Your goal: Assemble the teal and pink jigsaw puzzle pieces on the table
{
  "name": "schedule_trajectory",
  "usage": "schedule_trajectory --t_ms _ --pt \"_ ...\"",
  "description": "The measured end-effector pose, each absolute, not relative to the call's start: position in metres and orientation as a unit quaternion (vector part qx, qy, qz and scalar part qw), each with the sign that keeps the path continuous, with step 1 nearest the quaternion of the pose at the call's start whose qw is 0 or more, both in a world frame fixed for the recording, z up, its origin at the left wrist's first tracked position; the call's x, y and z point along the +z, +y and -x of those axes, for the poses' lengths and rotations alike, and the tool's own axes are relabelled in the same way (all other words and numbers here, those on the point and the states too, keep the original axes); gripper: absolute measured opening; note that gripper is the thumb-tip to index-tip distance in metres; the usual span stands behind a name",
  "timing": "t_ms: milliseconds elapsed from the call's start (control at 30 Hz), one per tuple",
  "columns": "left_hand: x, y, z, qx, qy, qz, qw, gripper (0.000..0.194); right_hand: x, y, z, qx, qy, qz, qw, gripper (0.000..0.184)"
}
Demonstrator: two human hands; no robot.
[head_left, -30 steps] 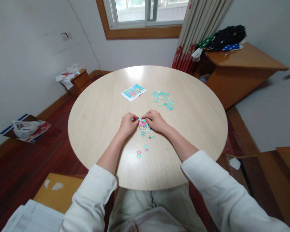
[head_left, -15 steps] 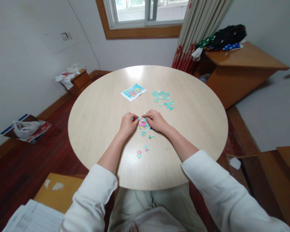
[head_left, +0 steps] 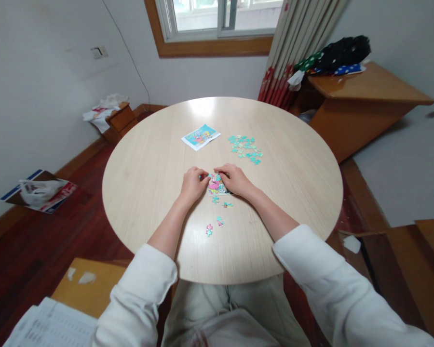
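A partly joined jigsaw puzzle [head_left: 214, 185], pink, teal and white, lies on the round table between my hands. My left hand [head_left: 195, 183] is closed at its left edge, with a bit of teal puzzle piece [head_left: 200, 178] showing between thumb and fingers. From the right, my right hand [head_left: 234, 178] curls over the puzzle's upper right part, its fingertips closed on that edge and hiding some of it. Just below the puzzle lie two loose pieces, a teal one [head_left: 215, 199] and a multicoloured one [head_left: 227, 205]. Closer to me are a pink-and-teal piece [head_left: 209, 230] and another small piece [head_left: 220, 221].
A picture sheet [head_left: 201, 137] rests farther back on the round table [head_left: 144, 193]. Right of it spreads a pile of teal puzzle pieces [head_left: 252, 155]. Beyond the table stand a wooden desk [head_left: 369, 89] with cloths on it, and a curtain [head_left: 292, 43] by the window.
Both hands stay at the puzzle with only slight finger movement; a little more of its surface shows between them. The whole view has shifted very slightly.
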State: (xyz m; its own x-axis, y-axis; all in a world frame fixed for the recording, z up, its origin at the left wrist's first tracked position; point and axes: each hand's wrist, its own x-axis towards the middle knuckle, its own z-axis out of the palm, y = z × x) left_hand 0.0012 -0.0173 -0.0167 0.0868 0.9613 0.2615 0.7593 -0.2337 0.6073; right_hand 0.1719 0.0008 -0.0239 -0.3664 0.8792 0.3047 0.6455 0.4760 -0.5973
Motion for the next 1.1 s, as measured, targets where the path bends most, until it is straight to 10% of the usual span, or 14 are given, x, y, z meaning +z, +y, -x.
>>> schedule_trajectory --t_ms 1100 --pt "-0.0157 -0.0187 -0.0040 0.299 0.595 -0.730 0.156 0.014 -0.0206 -0.0011 -0.1720 0.207 -0.807 0.464 0.300 0.021"
